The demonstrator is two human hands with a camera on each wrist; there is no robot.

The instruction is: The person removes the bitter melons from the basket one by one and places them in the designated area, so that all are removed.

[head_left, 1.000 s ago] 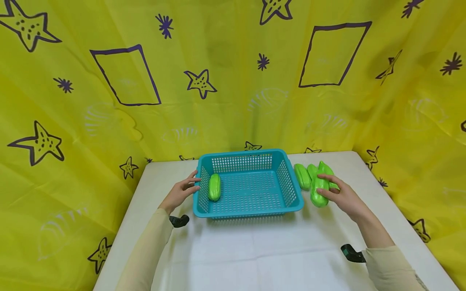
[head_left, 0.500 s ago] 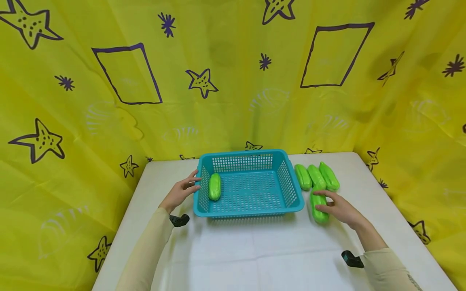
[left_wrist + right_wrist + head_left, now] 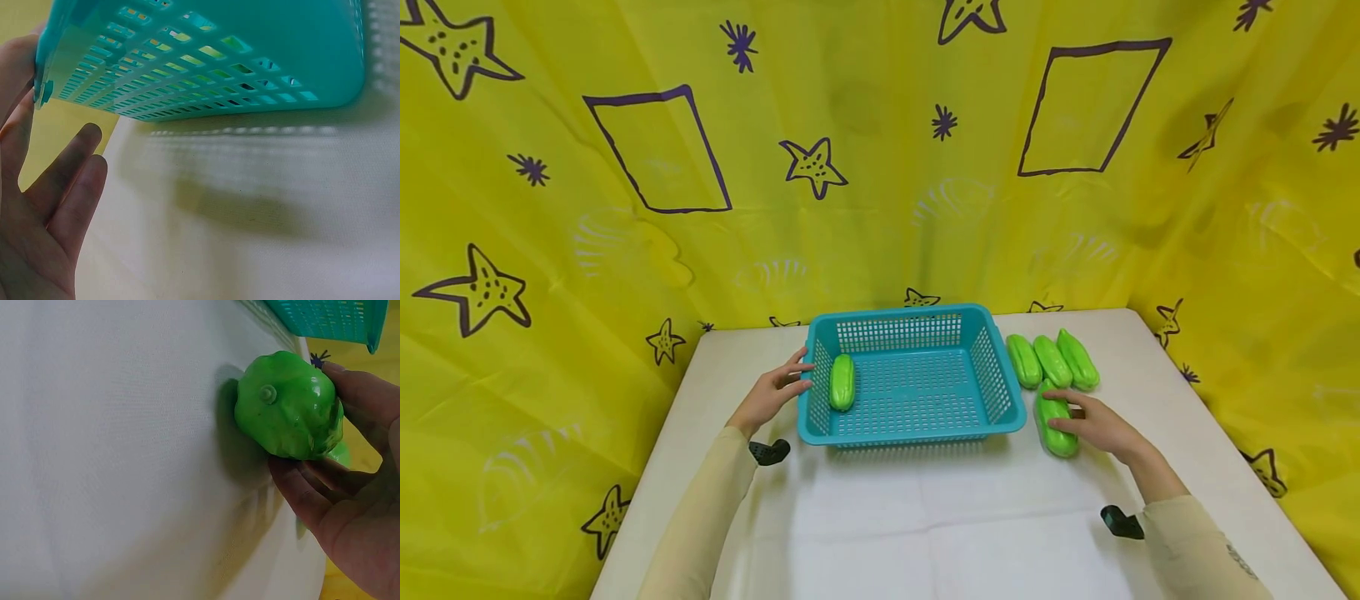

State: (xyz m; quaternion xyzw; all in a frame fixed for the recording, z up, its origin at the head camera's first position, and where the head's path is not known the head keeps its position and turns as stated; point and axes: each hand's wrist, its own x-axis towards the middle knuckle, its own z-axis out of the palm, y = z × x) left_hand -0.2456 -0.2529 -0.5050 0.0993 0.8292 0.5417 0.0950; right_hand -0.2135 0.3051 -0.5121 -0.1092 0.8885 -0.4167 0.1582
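Observation:
Fingers of my left hand (image 3: 769, 398) reach over the left rim of a teal plastic basket (image 3: 910, 439) and hold it there; in the left wrist view, two fingers (image 3: 75, 194) stretch free below the rim. Inside the basket, one green toy cucumber (image 3: 842, 383) lies against the left wall. To the right of the basket, my right hand (image 3: 1097, 425) grips another plump green toy cucumber (image 3: 1054, 429) between thumb and fingers. Its ridged end with a small nub faces the right wrist camera, low over the white tabletop; I cannot tell if it touches.
Behind the gripped one, three more green cucumbers (image 3: 1051, 362) lie side by side on the white table (image 3: 880, 517), close to the basket's right wall. A yellow curtain (image 3: 880, 242) with purple drawings hangs behind the table and along both sides.
My right hand has drawn its cucumber toward me, away from the other three, then stayed about there. My left hand and the basket look unchanged.

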